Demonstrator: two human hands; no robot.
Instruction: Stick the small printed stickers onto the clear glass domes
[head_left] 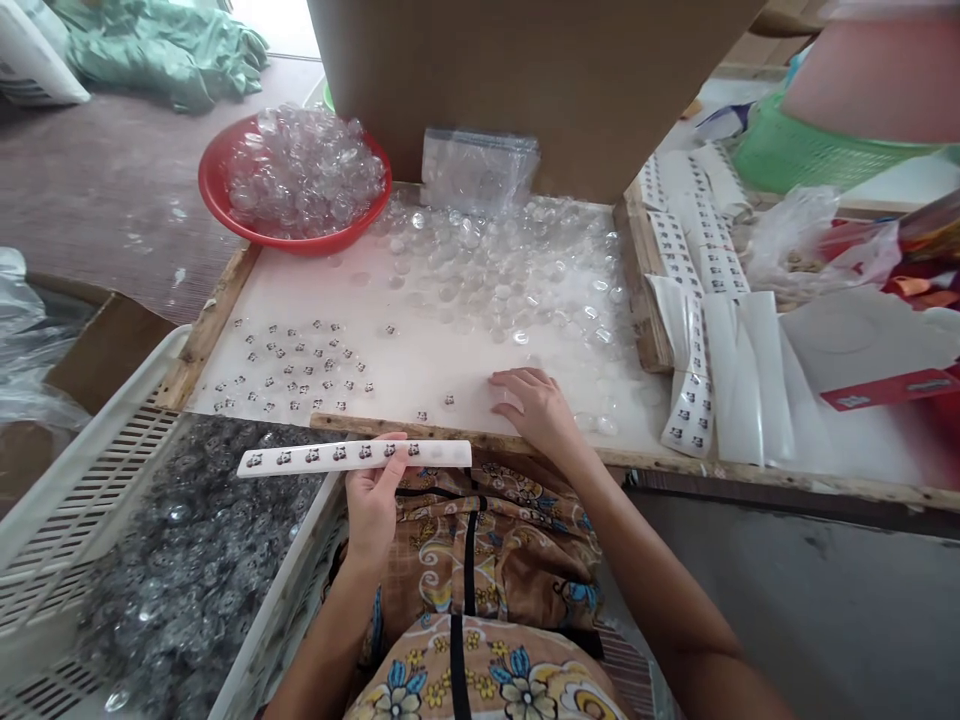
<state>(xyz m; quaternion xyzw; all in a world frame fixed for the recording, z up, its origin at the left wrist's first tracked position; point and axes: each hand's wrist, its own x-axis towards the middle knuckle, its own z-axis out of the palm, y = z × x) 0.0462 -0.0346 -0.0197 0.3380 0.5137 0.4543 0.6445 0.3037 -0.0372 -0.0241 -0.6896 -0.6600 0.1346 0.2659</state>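
My left hand (376,490) holds a white strip (300,459) with a row of small panda stickers, thumb on top, just in front of the table's wooden edge. My right hand (532,405) rests on the white tabletop (442,350), fingers bent and pressed together; whatever is under the fingertips is too small to make out. Clear round pieces (517,260) lie scattered beyond it. To the left are several clear pieces with panda stickers (307,370), and two more (449,400) lie between my hands.
A red bowl (330,240) heaped with clear pieces stands at the back left, beside a tall cardboard box (510,80). A white crate (90,500) full of clear pieces is at the lower left. Sticker strips (686,350) lie right of a wooden divider (641,300).
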